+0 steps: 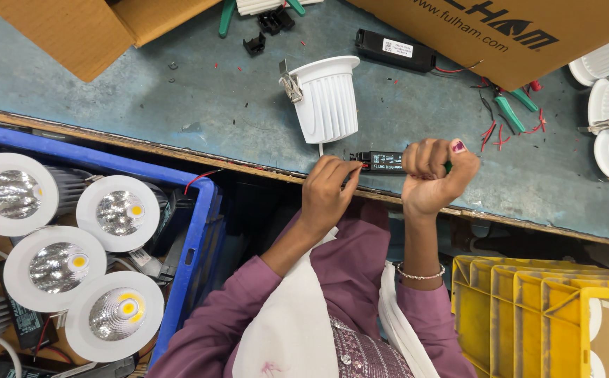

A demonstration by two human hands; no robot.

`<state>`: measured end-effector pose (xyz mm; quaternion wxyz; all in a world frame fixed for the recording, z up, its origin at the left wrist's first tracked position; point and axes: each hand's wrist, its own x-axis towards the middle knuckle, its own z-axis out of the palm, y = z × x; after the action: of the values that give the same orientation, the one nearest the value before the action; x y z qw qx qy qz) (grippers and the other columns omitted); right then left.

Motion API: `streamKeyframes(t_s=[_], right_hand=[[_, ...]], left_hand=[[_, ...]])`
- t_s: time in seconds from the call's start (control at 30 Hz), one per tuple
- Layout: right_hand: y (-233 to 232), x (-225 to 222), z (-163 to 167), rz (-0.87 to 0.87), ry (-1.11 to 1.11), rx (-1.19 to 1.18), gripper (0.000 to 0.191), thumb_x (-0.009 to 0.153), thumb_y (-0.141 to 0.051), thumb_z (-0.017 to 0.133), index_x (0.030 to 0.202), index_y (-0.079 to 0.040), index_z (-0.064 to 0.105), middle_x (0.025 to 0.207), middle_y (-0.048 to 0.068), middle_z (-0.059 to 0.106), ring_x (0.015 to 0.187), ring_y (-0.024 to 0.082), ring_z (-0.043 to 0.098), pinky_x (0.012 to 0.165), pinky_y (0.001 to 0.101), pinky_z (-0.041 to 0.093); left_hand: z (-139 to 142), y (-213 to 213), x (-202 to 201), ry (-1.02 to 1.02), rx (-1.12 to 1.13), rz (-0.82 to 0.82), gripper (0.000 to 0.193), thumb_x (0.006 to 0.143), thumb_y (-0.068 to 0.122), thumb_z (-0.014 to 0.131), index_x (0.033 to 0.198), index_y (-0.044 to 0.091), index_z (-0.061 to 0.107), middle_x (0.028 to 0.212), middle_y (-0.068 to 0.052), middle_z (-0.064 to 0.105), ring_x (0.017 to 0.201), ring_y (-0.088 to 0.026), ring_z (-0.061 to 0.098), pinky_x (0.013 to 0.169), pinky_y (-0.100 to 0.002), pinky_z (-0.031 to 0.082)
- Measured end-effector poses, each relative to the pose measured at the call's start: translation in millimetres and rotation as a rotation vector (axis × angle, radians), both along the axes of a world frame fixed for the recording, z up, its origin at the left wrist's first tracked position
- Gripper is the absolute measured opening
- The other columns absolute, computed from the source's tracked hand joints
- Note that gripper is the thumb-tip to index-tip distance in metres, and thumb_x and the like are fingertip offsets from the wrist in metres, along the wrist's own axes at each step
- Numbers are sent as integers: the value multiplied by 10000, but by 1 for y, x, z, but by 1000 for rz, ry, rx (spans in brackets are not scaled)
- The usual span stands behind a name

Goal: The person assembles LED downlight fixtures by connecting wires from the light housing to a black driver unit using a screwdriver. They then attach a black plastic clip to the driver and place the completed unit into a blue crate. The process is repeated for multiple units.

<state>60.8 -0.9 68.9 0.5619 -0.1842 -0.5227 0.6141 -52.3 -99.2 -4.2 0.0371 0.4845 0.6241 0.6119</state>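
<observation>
A small black driver box (386, 162) lies at the near edge of the grey tabletop (178, 105), just below a white ribbed downlight housing (327, 98) — the left hand (327, 190) pinches its fingertips together at the box's wire end. The right hand (430, 176) is clenched in a fist at the box's other end, gripping a green-handled tool that barely shows. A blue crate (196, 238) of finished downlights (112, 212) sits to the left — yellow crates (528, 308) to the right.
</observation>
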Motion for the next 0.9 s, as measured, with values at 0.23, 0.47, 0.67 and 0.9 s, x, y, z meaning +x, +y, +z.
streamKeyframes(t_s=[0.23,0.47,0.67,0.9], right_hand=[[6,2,-1,51,14,-46,499,1072,-318,427,657,-146,210,578,-9,197,513,119,143,474,306,178],[8,2,0,35,-30,-33,499,1058,-319,431,645,-145,211,567,-9,201,513,118,141,511,325,175],[8,1,3,45,-19,-23,484,1051,-299,427,645,-137,219,565,-4,204,512,120,148,512,324,180],[6,1,7,22,-18,2,477,1051,-275,420,642,-134,219,565,0,211,508,119,154,498,318,175]], left_hand=[[-2,10,-15,70,-93,-83,137,859,64,756,992,58,723,886,-65,648,858,-254,665,766,-383,545],[-2,18,-27,100,-222,-223,125,831,115,724,954,94,716,916,-30,667,862,-256,690,734,-391,554],[3,22,-26,106,-300,-243,116,828,115,721,942,92,720,883,-51,651,812,-285,689,696,-420,544],[6,24,-17,148,-352,-246,115,853,111,708,959,68,722,925,-99,630,769,-330,680,666,-457,531]])
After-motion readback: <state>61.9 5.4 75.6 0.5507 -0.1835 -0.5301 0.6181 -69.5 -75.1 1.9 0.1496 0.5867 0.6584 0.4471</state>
